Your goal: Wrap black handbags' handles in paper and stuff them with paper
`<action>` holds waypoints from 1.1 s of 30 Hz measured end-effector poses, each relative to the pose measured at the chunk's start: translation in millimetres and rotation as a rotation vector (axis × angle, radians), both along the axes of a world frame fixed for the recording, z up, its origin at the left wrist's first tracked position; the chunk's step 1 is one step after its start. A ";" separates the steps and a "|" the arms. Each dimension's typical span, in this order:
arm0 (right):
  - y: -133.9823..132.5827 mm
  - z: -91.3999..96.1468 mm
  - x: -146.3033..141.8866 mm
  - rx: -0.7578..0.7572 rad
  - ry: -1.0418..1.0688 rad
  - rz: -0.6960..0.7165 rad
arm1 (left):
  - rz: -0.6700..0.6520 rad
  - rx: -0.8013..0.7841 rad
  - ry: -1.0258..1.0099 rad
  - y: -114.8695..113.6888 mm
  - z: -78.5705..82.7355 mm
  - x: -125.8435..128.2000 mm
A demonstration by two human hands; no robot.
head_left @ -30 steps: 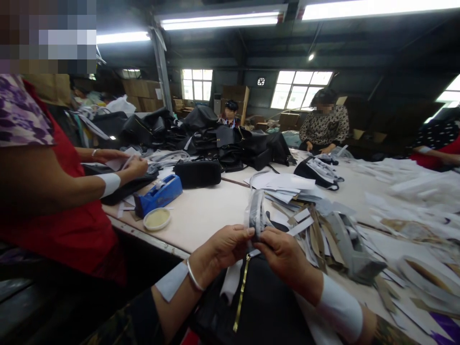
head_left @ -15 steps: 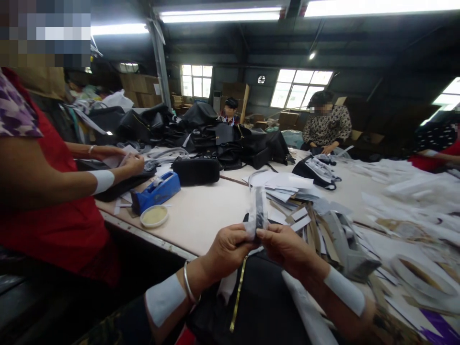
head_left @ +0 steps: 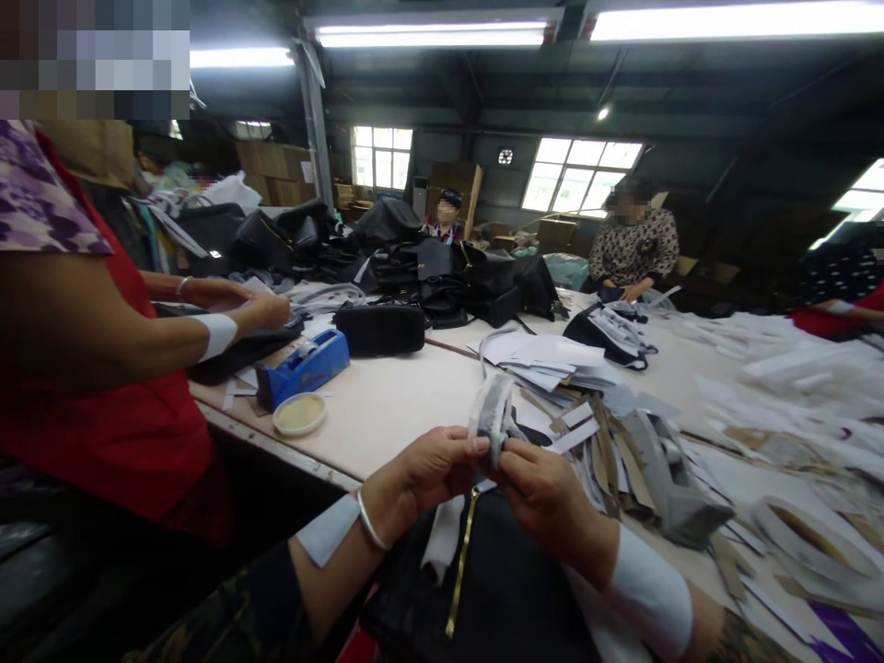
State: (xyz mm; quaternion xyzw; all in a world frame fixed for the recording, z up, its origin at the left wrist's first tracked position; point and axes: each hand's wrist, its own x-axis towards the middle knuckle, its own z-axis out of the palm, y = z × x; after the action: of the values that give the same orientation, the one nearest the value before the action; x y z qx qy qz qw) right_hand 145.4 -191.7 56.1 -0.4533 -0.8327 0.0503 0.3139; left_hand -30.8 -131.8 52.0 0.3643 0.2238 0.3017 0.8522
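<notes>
My left hand (head_left: 432,472) and my right hand (head_left: 545,497) meet at the table's near edge, both pinched on a black strap wrapped in white paper (head_left: 492,414) that stands up between the fingertips. Below the hands lies a black bag (head_left: 511,599) with a gold zipper (head_left: 461,562) and a white paper strip hanging down. A silver bangle circles my left wrist, and white bands wrap both forearms.
A person in red at the left works beside a blue tape dispenser (head_left: 304,366) and a small round dish (head_left: 299,413). Black bags (head_left: 414,267) are piled at the back. White papers and cardboard strips (head_left: 608,433) cover the right side. Other people sit across the table.
The wrapped strap stood straighter between my fingertips half a second ago; now its top leans left and my hands sit slightly lower and closer together.
</notes>
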 end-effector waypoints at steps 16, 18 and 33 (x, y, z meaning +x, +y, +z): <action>1.7 18.9 -14.0 -0.687 0.855 -0.111 | 0.037 0.649 0.301 -8.9 -4.9 -15.8; 0.2 19.7 -12.4 -0.447 0.544 -0.039 | -0.077 0.324 0.204 -0.7 -4.6 -16.9; 5.8 11.9 4.5 -1.050 1.007 0.055 | 0.154 1.024 0.276 -12.2 -5.7 -13.3</action>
State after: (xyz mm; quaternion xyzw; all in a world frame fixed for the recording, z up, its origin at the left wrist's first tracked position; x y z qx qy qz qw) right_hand 150.0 -185.8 68.0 -0.4451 -0.4644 0.6536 0.3989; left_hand -44.2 -143.9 46.3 0.7523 0.1840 0.3832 0.5034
